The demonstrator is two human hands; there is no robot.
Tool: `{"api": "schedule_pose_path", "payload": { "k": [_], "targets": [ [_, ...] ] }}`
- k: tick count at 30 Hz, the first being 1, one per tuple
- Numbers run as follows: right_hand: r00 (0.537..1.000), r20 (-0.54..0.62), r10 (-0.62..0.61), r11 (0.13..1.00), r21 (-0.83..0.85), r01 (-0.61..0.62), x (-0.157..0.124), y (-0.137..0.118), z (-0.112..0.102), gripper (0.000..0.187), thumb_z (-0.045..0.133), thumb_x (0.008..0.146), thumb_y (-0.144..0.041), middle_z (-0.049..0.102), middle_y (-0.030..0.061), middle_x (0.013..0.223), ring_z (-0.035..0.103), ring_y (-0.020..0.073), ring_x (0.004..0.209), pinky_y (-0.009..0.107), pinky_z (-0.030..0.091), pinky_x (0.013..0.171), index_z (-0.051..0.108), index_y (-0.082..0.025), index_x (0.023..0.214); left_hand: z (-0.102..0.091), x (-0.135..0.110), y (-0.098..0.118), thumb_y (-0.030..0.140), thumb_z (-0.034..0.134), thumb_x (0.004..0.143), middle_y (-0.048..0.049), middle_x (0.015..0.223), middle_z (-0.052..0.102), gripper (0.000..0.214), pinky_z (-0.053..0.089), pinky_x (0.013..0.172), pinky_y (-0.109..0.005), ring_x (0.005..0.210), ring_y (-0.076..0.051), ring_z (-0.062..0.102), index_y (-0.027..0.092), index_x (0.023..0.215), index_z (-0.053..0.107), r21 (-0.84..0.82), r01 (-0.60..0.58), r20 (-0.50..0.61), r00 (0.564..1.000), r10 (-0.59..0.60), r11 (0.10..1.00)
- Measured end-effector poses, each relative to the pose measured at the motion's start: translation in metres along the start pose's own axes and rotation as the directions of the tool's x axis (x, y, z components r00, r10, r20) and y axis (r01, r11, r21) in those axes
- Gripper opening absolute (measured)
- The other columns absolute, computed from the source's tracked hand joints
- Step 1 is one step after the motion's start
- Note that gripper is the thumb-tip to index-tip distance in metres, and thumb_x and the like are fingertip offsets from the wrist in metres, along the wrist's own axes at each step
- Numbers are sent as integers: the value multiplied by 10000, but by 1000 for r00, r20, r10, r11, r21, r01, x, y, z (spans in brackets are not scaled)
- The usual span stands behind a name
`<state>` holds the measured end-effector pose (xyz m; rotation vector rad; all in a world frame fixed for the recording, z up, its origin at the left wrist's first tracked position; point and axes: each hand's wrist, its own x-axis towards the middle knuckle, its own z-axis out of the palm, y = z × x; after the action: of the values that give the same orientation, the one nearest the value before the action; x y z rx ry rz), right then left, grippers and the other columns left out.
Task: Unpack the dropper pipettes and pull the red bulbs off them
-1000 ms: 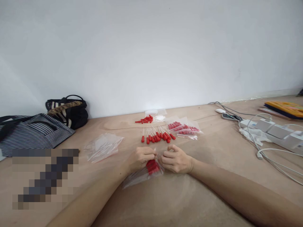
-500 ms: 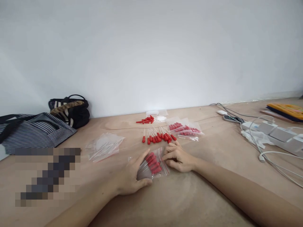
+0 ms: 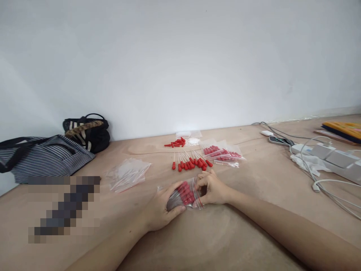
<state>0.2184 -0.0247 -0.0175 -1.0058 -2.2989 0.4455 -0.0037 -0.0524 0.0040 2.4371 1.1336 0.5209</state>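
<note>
A clear zip bag filled with red-capped droppers is held just above the wooden table. My left hand cups the bag from below, fingers curled round it. My right hand pinches the bag's red-striped edge on the right. Behind the hands, a row of loose red-capped droppers lies on the table. Filled bags are stacked to the right of that row. A small heap of loose red caps lies further back.
Empty clear bags lie to the left. A striped bag and a black bag sit at the wall on the left. A power strip with chargers and cables, a phone and an orange book are on the right.
The bag was turned from pointing toward me to lying across. My left hand moved from pinching its top to cupping it underneath; my right hand shifted to pinch the bag's edge.
</note>
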Motion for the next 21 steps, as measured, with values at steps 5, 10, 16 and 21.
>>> {"api": "schedule_pose_path", "payload": {
  "k": [5, 10, 16, 21],
  "targets": [
    [1000, -25, 18, 999, 36, -17, -2, -9, 3, 331, 747, 552, -391, 586, -34, 759, 499, 139, 772, 302, 276, 753, 582, -196, 762, 0, 1, -1, 333, 553, 762, -84, 1249, 507, 548, 400, 936, -414, 1109, -238, 492, 230, 1262, 351, -1, 6, -7, 1000, -6, 1000],
    [997, 76, 25, 998, 58, -29, -1, -14, 3, 273, 722, 593, -318, 582, -50, 687, 484, 132, 738, 301, 269, 749, 539, -196, 754, -2, 0, -5, 343, 559, 755, -87, 1255, 500, 579, 401, 933, -408, 1103, -238, 494, 227, 1276, 334, -8, -1, 19, 1000, 1, 1000],
    [998, 60, 1, 1000, 16, -2, 0, -18, 1, 261, 698, 569, -265, 561, -41, 695, 479, 133, 721, 305, 268, 747, 498, -182, 715, -2, -1, -16, 395, 553, 763, -80, 1257, 494, 606, 388, 941, -416, 1095, -244, 489, 247, 1299, 314, 2, -57, 45, 997, 57, 998],
    [995, 103, -11, 995, 100, 1, -1, -20, 0, 243, 670, 598, -228, 557, -48, 689, 484, 136, 744, 325, 263, 776, 511, -198, 779, 1, -1, -19, 413, 550, 763, -77, 1259, 491, 603, 384, 946, -420, 1107, -245, 480, 257, 1298, 317, 18, -59, 37, 998, 58, 998]
  ]
}}
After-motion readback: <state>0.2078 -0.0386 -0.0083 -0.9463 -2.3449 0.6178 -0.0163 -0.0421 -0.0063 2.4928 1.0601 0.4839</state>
